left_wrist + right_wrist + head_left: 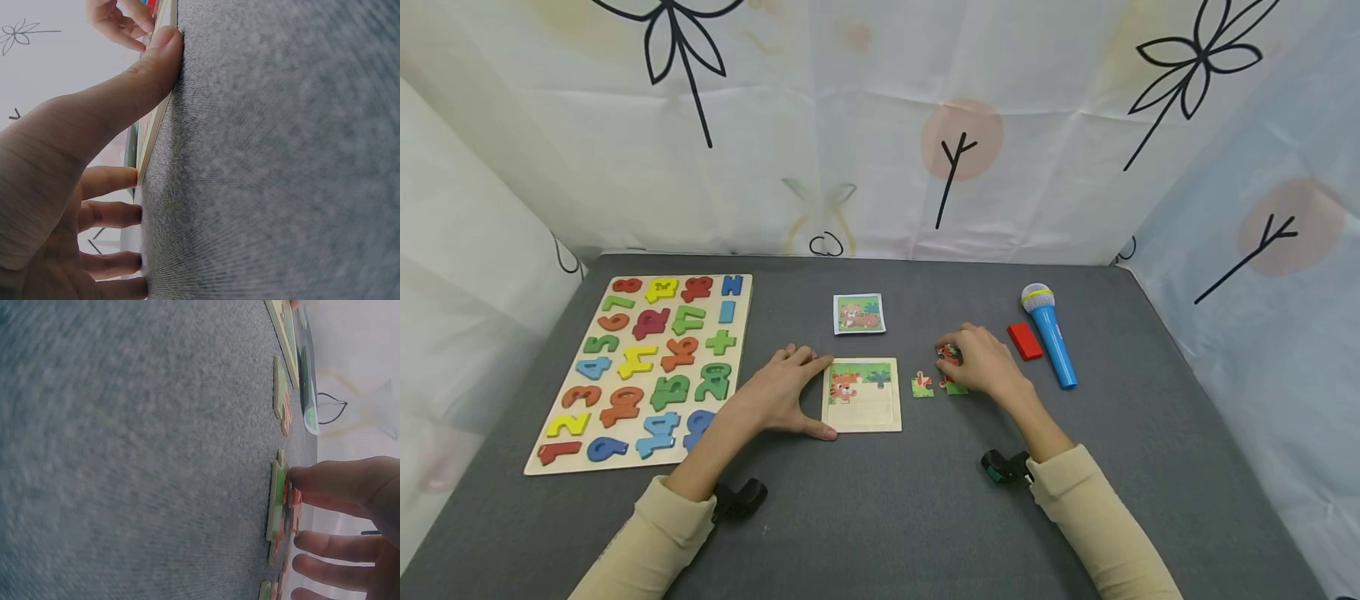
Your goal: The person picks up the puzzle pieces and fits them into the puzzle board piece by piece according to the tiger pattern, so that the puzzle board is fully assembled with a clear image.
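A wooden puzzle board (863, 417) lies mid-table, with a red animal's face and green scenery filling its upper part. My left hand (782, 394) spreads along its left side; the thumb (164, 47) rests at the lower corner and the index fingertip at the upper one. To the right, my right hand (981, 358) bends over a small group of puzzle pieces. Its thumb and fingers pinch a red-patterned puzzle piece (949, 353), partly hidden by the hand. Just below is a green-edged puzzle piece (957, 388). Between board and hand lies another puzzle piece (922, 384).
Behind the board lies a small picture card (859, 314). A large number board (655, 367) with coloured numerals occupies the left side, partly behind my left forearm. A red block (1025, 341) and a blue toy microphone (1054, 337) lie right of my right hand.
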`<state>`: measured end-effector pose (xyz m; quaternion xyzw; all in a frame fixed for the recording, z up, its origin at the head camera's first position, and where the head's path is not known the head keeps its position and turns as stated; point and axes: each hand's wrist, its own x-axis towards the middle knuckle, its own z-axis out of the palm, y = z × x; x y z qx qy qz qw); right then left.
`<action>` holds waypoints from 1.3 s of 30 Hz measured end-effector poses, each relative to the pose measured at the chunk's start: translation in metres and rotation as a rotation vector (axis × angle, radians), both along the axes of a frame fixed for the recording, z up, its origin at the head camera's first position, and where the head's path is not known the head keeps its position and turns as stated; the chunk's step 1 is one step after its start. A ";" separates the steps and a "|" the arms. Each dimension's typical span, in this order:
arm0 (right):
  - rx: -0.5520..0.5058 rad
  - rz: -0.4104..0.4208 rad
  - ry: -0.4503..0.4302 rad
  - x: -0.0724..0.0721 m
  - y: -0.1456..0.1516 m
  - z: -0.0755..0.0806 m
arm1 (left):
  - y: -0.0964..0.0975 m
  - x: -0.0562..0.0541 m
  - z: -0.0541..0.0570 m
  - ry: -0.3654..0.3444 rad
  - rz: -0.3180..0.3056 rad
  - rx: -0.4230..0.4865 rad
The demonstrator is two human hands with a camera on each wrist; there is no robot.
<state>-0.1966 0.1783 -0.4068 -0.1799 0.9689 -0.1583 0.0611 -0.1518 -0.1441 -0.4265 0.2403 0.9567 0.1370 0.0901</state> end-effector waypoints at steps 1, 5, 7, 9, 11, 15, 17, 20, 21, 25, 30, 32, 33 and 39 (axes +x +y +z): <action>-0.003 0.001 0.004 0.000 -0.001 0.000 | 0.000 0.000 0.000 -0.001 0.000 -0.001; -0.024 0.011 0.026 0.002 -0.005 0.002 | 0.000 0.000 -0.001 -0.004 0.001 -0.001; -0.042 0.017 0.036 0.005 -0.009 0.004 | 0.000 0.001 -0.001 -0.004 0.002 0.000; -0.057 0.022 0.045 0.007 -0.013 0.006 | 0.000 0.000 -0.001 -0.001 0.001 0.002; -0.063 0.026 0.048 0.009 -0.017 0.008 | 0.000 0.000 -0.001 0.000 0.000 0.003; -0.064 0.038 0.057 0.013 -0.025 0.011 | 0.000 0.001 -0.001 0.000 -0.003 0.004; -0.070 0.050 0.064 0.015 -0.030 0.012 | 0.000 0.001 0.000 0.002 -0.005 0.004; -0.088 0.073 0.078 0.018 -0.035 0.014 | 0.000 0.001 0.000 0.003 -0.006 0.004; -0.094 0.082 0.084 0.019 -0.037 0.014 | 0.000 0.001 0.000 0.001 -0.005 0.004; -0.118 0.118 0.102 0.022 -0.044 0.015 | 0.000 0.001 0.000 -0.005 -0.001 0.002; -0.129 0.138 0.111 0.027 -0.055 0.016 | 0.000 0.000 0.000 -0.002 -0.002 0.004; -0.124 0.141 0.109 0.028 -0.059 0.015 | 0.000 0.000 0.000 0.001 -0.004 0.005; -0.120 0.145 0.109 0.029 -0.062 0.014 | 0.000 0.000 0.000 0.002 -0.004 0.006; -0.074 0.162 0.087 0.033 -0.075 0.010 | -0.001 0.001 0.000 0.005 -0.008 0.010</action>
